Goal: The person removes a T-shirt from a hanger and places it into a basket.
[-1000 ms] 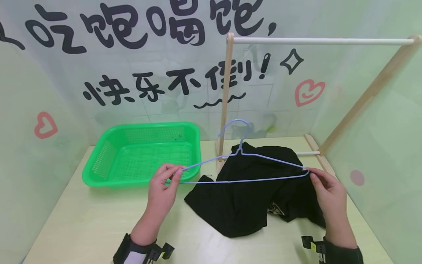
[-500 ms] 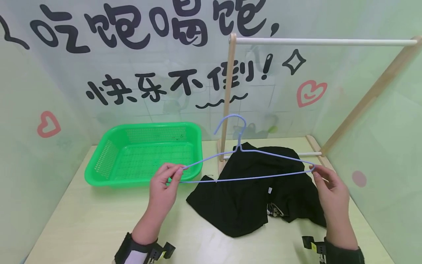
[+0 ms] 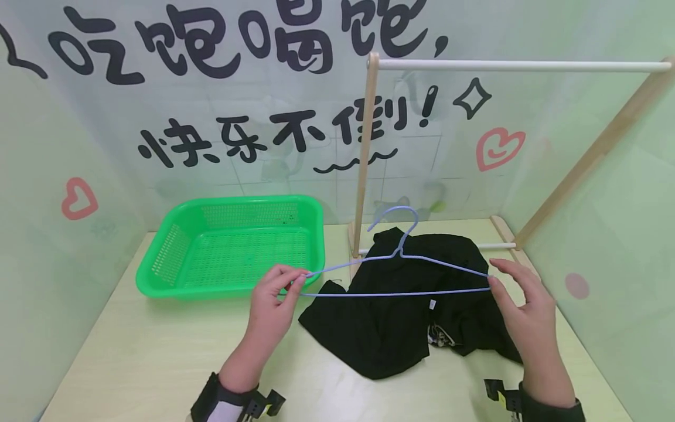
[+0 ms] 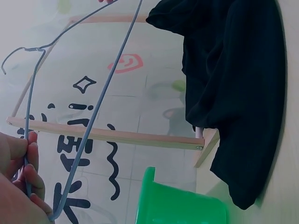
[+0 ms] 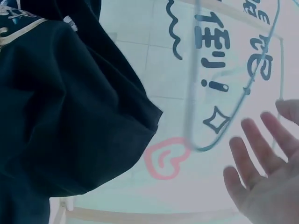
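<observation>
A thin blue-purple clothes hanger (image 3: 369,295) is held up in front of a black garment (image 3: 385,334), hook upward. My left hand (image 3: 274,302) pinches its left end between thumb and fingers. In the left wrist view, the fingers (image 4: 32,179) curl round the hanger wire. At the other end, my right hand (image 3: 532,316) has thumb and index finger spread. The right wrist view shows the right hand's fingers (image 5: 254,144) extended and apart, with the hanger's rounded end (image 5: 201,148) just beyond them. The garment lies crumpled on the table, a small white tag (image 3: 432,304) showing.
A green plastic basket (image 3: 150,287) stands at the back left. Behind the garment, a wooden rack's upright (image 3: 365,146) carries a white rail (image 3: 517,67), with a slanted wooden bar (image 3: 590,155) at right. Printed wall sheets enclose the table (image 3: 142,351).
The right fingers have let go of the hanger's right end and spread. The hanger rose slightly, then dipped and shifted right with the left hand. The garment stays put.
</observation>
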Demonstrator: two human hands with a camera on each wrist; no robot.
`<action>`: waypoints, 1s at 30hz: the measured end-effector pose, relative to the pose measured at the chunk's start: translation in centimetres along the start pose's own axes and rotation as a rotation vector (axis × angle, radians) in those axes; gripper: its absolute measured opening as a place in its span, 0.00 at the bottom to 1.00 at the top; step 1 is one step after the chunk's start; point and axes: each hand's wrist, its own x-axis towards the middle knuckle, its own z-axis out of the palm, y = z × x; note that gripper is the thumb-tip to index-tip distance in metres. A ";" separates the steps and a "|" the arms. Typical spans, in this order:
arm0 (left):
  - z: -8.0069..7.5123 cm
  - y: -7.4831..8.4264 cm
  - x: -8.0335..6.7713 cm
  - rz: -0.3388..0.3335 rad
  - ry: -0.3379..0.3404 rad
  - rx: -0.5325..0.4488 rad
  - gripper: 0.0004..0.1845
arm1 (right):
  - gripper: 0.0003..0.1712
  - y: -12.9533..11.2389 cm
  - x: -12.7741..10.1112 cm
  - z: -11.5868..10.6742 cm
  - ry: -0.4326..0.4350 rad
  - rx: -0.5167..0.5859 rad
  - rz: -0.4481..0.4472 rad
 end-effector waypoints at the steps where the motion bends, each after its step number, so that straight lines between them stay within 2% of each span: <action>1: 0.1 0.1 0.0 -0.001 -0.007 0.008 0.06 | 0.20 -0.2 0.0 0.1 -0.033 -0.011 -0.027; 3: 0.2 0.2 -0.1 -0.004 -0.017 0.016 0.06 | 0.20 -0.4 -0.1 0.3 -0.090 -0.021 -0.080; 6: 0.4 0.3 -0.1 -0.004 -0.030 0.019 0.06 | 0.18 -0.6 -0.2 0.6 -0.147 -0.029 -0.111; 10: 0.6 0.2 -0.1 -0.003 -0.039 0.023 0.06 | 0.16 -0.8 -0.3 0.7 -0.174 -0.021 -0.106; 15: 0.9 0.0 -0.1 0.004 -0.037 0.022 0.06 | 0.14 -2.4 -0.3 0.6 -0.188 -0.019 -0.151; 18: 1.2 0.0 -0.1 0.002 -0.036 0.016 0.05 | 0.13 -1.9 -0.4 0.4 -0.187 0.001 -0.175; 22: 1.8 -2.2 -0.2 -0.006 -0.055 0.007 0.06 | 0.14 -0.2 -0.5 0.2 -0.157 0.027 -0.222; 25: 2.5 -3.9 -0.1 0.003 -0.080 0.006 0.06 | 0.15 -1.0 -0.3 -0.2 -0.131 0.043 -0.243; 28: 3.1 -3.9 0.1 0.007 -0.107 0.009 0.07 | 0.15 -1.9 -0.1 -0.8 -0.112 0.055 -0.257; 30: 3.4 -3.8 0.4 -0.002 -0.130 0.013 0.08 | 0.14 -1.7 -0.1 -1.3 -0.107 0.053 -0.252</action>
